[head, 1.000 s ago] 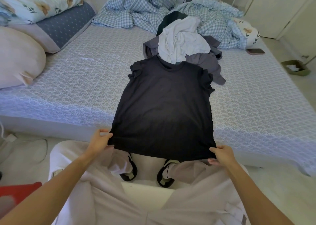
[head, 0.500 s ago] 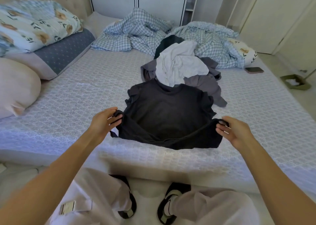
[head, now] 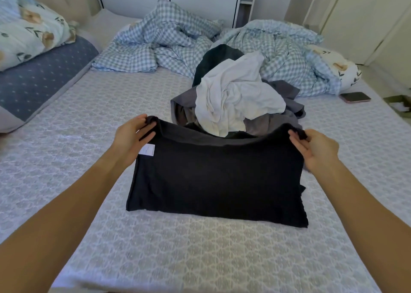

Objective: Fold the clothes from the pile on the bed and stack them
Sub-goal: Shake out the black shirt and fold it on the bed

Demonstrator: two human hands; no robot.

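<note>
On the patterned bed (head: pixel 89 137), hands pinch a rectangular black shirt (head: pixel 218 181).

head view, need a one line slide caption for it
Both hands, left and right, pinch the black t-shirt's folded-over hem corners beside the unfolded pile on the bed.

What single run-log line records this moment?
step: fold | black shirt: folded in half | left hand, right hand: pinch far corners | pile: waiting
</note>
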